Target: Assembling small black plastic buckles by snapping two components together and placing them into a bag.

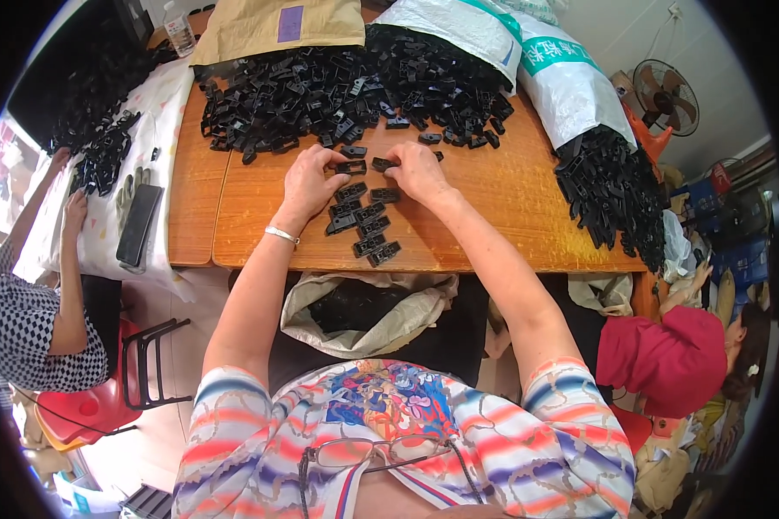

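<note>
My left hand [310, 180] pinches a small black plastic part [351, 167] between thumb and fingers, just above the wooden table [502, 208] or on it; I cannot tell which. To its right, my right hand [419, 173] has its fingertips closed on another black plastic part [381, 163]. The two parts are a small gap apart. Below them, nearer my body, a loose cluster of several similar rectangular parts with openings [372, 227] lies on the wood. One more part [353, 151] rests just beyond my left fingertips.
A big heap of black parts [286, 99] spills from a brown bag [277, 30] and a white bag [450, 33] at the back. Another white bag [571, 86] spills parts at right. An open sack [320, 333] sits below the table edge. Co-workers [43, 320] [666, 355] sit on both sides.
</note>
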`<action>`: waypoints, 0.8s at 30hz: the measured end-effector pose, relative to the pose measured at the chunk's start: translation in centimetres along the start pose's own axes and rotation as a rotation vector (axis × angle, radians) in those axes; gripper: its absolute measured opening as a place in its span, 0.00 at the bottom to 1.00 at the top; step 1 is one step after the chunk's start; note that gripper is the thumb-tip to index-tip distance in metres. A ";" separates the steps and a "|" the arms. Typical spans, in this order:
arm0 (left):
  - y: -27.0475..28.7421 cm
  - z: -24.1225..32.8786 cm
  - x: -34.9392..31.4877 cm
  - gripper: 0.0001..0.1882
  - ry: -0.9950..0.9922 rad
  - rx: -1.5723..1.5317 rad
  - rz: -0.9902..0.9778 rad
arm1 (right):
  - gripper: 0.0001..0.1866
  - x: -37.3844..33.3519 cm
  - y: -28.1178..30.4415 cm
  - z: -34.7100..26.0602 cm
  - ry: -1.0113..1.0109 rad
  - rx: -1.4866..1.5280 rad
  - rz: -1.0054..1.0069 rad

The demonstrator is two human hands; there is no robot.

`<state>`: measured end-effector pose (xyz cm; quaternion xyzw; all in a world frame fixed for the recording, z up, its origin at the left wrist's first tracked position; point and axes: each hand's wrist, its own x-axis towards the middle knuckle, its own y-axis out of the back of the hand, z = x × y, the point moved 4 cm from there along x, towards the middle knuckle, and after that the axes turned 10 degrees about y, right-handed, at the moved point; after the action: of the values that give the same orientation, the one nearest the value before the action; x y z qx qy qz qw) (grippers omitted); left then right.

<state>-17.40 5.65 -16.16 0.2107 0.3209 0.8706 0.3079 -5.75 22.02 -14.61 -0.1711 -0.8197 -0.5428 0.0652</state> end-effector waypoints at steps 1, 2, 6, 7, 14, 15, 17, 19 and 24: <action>0.0 0.0 0.0 0.13 0.005 0.021 0.002 | 0.12 0.0 0.2 -0.3 -0.019 0.027 0.040; 0.0 0.1 0.0 0.13 0.007 0.024 0.002 | 0.12 0.1 0.4 -0.5 -0.037 0.054 0.079; 0.0 -0.3 0.0 0.14 -0.014 0.030 0.004 | 0.11 1.1 0.0 -3.6 0.147 0.123 0.111; 0.0 -0.3 0.1 0.14 -0.002 0.024 0.008 | 0.11 1.3 -0.4 -3.7 0.145 0.122 0.111; 0.2 -0.1 0.1 0.14 -0.033 0.041 0.005 | 0.12 2.2 -1.2 -4.5 0.246 0.019 0.003; 0.2 -0.1 0.0 0.14 -0.026 0.035 -0.004 | 0.12 2.3 -1.2 -4.6 0.255 -0.002 -0.010; -0.1 0.2 0.3 0.14 -0.035 0.024 -0.021 | 0.12 2.2 -1.3 -4.1 0.249 -0.022 -0.012; -0.2 0.5 0.2 0.13 -0.045 -0.008 -0.006 | 0.12 2.0 -1.3 -3.6 0.258 -0.022 -0.032; 0.1 0.0 0.1 0.12 0.031 -0.237 -0.131 | 0.13 2.9 -1.7 -2.6 0.219 0.098 -0.146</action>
<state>-17.50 5.72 -16.08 0.1380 0.2336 0.8836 0.3816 -9.23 19.65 -14.23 -0.0475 -0.8434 -0.5209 0.1228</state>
